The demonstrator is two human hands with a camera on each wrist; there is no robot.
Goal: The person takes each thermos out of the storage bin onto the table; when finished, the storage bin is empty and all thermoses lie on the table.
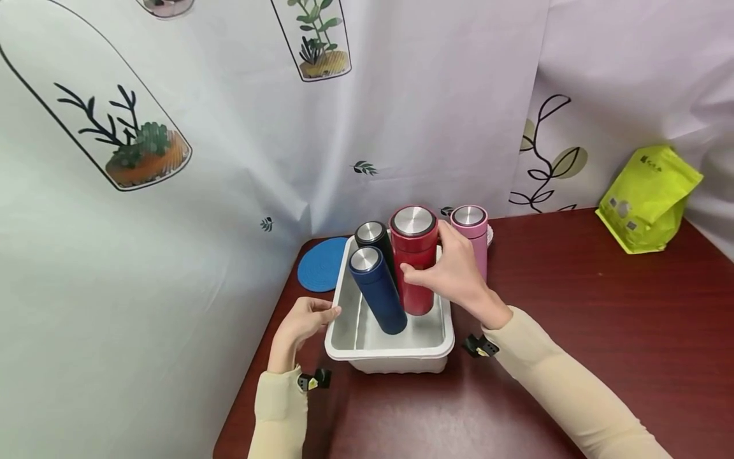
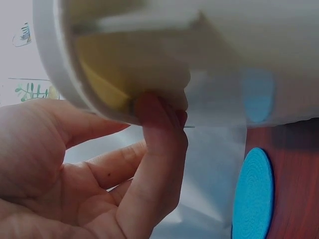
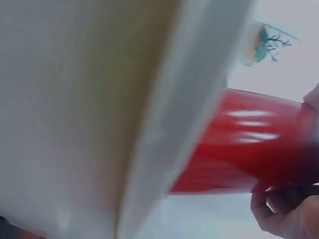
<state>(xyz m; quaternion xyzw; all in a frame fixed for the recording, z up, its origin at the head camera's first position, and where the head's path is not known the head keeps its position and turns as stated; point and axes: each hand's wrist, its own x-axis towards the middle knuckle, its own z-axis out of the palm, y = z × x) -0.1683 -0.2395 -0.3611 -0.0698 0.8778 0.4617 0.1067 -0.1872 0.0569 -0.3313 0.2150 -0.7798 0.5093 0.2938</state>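
A red thermos bottle (image 1: 414,255) with a silver lid stands over the white rectangular basin (image 1: 390,353). My right hand (image 1: 455,271) grips it from the right, the thumb across its front. In the right wrist view the red bottle (image 3: 239,144) runs down behind the basin's rim (image 3: 169,124). Inside the basin a navy blue thermos bottle (image 1: 380,296) leans to the left, and a black thermos bottle (image 1: 374,237) is behind it. My left hand (image 1: 301,324) pinches the basin's left rim; the left wrist view shows fingers (image 2: 162,164) curled at that rim.
Just right of the basin stands a pink thermos bottle (image 1: 478,245), partly behind my right hand. A round blue mat (image 1: 321,266) lies left of the basin at the table's edge. Far right, a yellow-green bag (image 1: 648,197) stands near the patterned curtain (image 1: 447,115).
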